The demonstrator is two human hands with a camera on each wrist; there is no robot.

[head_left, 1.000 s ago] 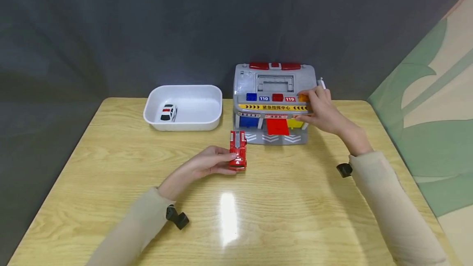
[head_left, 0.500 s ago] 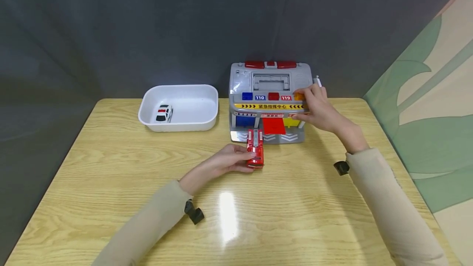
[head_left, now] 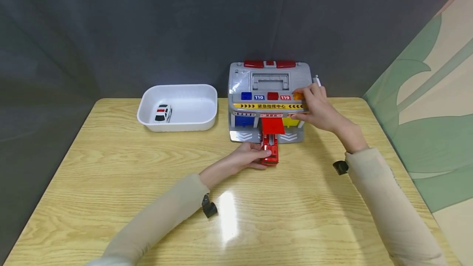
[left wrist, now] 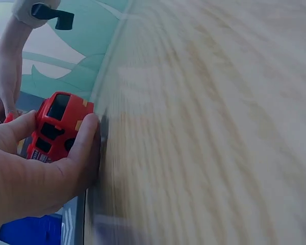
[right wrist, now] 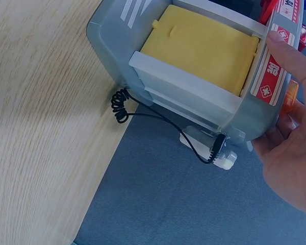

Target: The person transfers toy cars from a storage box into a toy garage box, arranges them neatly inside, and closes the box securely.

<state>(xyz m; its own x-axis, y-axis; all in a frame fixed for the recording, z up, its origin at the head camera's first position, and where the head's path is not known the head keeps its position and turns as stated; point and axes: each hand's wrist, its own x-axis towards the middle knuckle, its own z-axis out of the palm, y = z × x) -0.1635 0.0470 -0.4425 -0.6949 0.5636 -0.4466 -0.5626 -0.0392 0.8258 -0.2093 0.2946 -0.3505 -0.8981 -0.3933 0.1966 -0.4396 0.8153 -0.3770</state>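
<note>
My left hand (head_left: 248, 156) pinches a red toy fire truck (head_left: 272, 156) between thumb and fingers, in front of a grey toy garage (head_left: 242, 78). The truck's rear end lies beneath the raised red door (head_left: 273, 126), which hides part of it. In the left wrist view the truck's black windows (left wrist: 58, 106) face the camera. My right hand (head_left: 320, 108) grips the garage's front roof edge at its right end, thumb below and fingers by the orange button (right wrist: 289, 97). The yellow door (right wrist: 204, 47) beside it is down, as is the blue door (head_left: 244, 120).
A white tray (head_left: 192, 126) at the left holds a white toy car (head_left: 163, 113) with black and red markings. A coiled black cord (right wrist: 120, 104) runs from the garage's side to a white handset (right wrist: 225, 161). A dark curtain (head_left: 177, 24) hangs behind the wooden table (head_left: 111, 167).
My left hand has carried the fire truck rightward from beside the garage's front, past the blue door, to under the raised red door. My right hand keeps its grip on the roof edge.
</note>
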